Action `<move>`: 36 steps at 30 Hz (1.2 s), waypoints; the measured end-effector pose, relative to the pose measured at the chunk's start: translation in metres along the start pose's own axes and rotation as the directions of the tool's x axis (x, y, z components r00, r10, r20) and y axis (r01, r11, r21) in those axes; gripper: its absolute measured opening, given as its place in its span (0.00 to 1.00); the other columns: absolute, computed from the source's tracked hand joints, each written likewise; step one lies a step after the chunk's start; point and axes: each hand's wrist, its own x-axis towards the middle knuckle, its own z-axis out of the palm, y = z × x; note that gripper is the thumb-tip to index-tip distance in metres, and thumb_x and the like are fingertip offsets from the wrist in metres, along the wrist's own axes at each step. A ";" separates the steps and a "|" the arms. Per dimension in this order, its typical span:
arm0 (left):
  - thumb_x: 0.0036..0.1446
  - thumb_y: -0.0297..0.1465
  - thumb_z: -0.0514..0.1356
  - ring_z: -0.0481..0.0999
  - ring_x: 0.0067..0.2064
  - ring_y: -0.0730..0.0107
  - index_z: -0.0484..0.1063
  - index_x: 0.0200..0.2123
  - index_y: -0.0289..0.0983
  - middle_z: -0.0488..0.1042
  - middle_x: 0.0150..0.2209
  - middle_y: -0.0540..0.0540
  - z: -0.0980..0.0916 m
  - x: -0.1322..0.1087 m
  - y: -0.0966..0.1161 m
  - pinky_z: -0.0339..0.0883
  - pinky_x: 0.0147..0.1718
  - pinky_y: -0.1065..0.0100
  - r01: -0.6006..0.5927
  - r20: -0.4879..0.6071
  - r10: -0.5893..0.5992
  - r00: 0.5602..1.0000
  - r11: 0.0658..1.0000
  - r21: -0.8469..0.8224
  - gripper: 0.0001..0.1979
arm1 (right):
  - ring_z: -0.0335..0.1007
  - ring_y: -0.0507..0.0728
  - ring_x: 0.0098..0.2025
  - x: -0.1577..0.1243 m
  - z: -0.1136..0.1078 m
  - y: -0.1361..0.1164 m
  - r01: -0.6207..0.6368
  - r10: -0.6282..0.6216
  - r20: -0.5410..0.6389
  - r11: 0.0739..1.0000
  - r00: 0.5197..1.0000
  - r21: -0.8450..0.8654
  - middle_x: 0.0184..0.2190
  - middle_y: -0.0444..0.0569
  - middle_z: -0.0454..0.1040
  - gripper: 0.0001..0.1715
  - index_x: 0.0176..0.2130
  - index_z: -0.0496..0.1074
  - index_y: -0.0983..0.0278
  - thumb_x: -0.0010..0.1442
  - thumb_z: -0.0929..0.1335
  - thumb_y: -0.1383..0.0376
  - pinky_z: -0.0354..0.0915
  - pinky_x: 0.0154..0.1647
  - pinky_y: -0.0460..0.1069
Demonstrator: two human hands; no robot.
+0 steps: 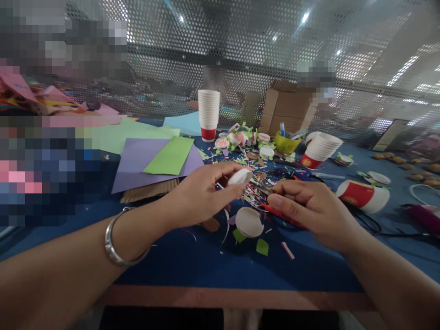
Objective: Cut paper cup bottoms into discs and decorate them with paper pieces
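Observation:
My left hand (pixel 209 188), with a silver bangle at the wrist, pinches a round white paper cup base (pixel 239 178) between thumb and fingers. Closed on small metal scissors (pixel 261 187), my right hand (pixel 302 206) holds the blades close to the cup base; the fingers mostly hide the handles. Below the hands, another cut cup base (pixel 249 222) lies on the blue tabletop with a purple scrap and a green paper leaf (pixel 262 247) around it. Under the right hand is a red-orange object (pixel 283 216), partly covered.
Paper snippets litter the middle. Behind stand a cup stack (pixel 208 114), finished paper pieces (pixel 240 140) and a yellow container (pixel 287 143). Purple sheets (pixel 132 160) with a green strip (pixel 170 156) lie left. On the right are a tipped cup (pixel 362 196) and tilted stacked cups (pixel 319 149).

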 end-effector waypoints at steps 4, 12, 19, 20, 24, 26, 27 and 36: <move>0.66 0.46 0.57 0.71 0.27 0.74 0.75 0.40 0.38 0.71 0.28 0.52 0.001 -0.001 0.000 0.67 0.25 0.74 0.178 0.114 -0.168 0.979 0.981 -0.081 0.17 | 0.51 0.49 0.23 0.001 0.001 0.000 0.008 -0.005 -0.081 1.000 0.997 0.029 0.21 0.40 0.60 0.24 0.29 0.69 0.63 0.66 0.68 0.48 0.49 0.21 0.46; 0.59 0.38 0.62 0.62 0.22 0.78 0.71 0.25 0.36 0.64 0.20 0.54 0.008 -0.006 0.012 0.53 0.19 0.76 0.225 0.282 -0.194 0.940 0.971 -0.084 0.15 | 0.60 0.51 0.28 0.002 0.010 0.005 -0.048 0.051 -0.023 0.989 0.998 0.137 0.28 0.44 0.70 0.21 0.36 0.74 0.64 0.60 0.73 0.48 0.56 0.27 0.47; 0.58 0.39 0.64 0.67 0.26 0.76 0.76 0.31 0.35 0.69 0.24 0.53 0.012 -0.006 0.012 0.61 0.25 0.76 0.230 0.413 -0.160 0.896 0.965 -0.125 0.12 | 0.64 0.49 0.29 0.004 0.015 0.006 -0.138 0.090 0.147 0.920 0.985 0.366 0.28 0.41 0.72 0.14 0.33 0.76 0.63 0.57 0.77 0.57 0.60 0.29 0.44; 0.58 0.39 0.63 0.68 0.25 0.76 0.76 0.30 0.35 0.69 0.23 0.53 0.012 -0.006 0.011 0.61 0.24 0.76 0.233 0.416 -0.161 0.895 0.964 -0.128 0.13 | 0.64 0.49 0.29 0.004 0.015 0.006 -0.155 0.097 0.156 0.898 0.983 0.412 0.28 0.41 0.72 0.13 0.33 0.76 0.64 0.57 0.77 0.58 0.59 0.28 0.44; 0.58 0.41 0.65 0.70 0.23 0.76 0.76 0.31 0.36 0.72 0.23 0.53 0.009 -0.006 0.009 0.60 0.21 0.77 0.220 0.348 -0.154 0.925 0.962 -0.159 0.13 | 0.57 0.46 0.23 0.004 0.016 0.008 -0.204 0.140 0.162 0.837 0.977 0.508 0.24 0.40 0.69 0.15 0.32 0.76 0.65 0.54 0.79 0.58 0.53 0.22 0.43; 0.56 0.42 0.67 0.68 0.22 0.77 0.78 0.32 0.36 0.71 0.24 0.53 0.008 -0.005 0.008 0.61 0.19 0.77 0.223 0.315 -0.157 0.936 0.957 -0.185 0.14 | 0.48 0.44 0.19 0.005 0.016 0.009 -0.220 0.155 0.166 0.823 0.974 0.524 0.20 0.37 0.63 0.16 0.32 0.76 0.66 0.54 0.79 0.57 0.45 0.17 0.43; 0.56 0.43 0.67 0.68 0.22 0.77 0.78 0.32 0.36 0.71 0.24 0.53 0.008 -0.005 0.008 0.62 0.19 0.77 0.228 0.314 -0.157 0.936 0.952 -0.203 0.14 | 0.44 0.44 0.18 0.005 0.016 0.010 -0.226 0.157 0.171 0.815 0.973 0.534 0.18 0.35 0.60 0.17 0.32 0.76 0.66 0.54 0.79 0.57 0.42 0.16 0.43; 0.56 0.41 0.69 0.67 0.24 0.80 0.77 0.32 0.35 0.71 0.26 0.53 0.010 -0.003 0.007 0.63 0.20 0.80 0.278 0.347 -0.128 0.929 0.860 -0.428 0.14 | 0.41 0.43 0.18 0.005 0.014 0.010 -0.203 0.125 0.166 0.756 0.978 0.622 0.20 0.35 0.58 0.18 0.33 0.72 0.65 0.59 0.76 0.54 0.37 0.16 0.42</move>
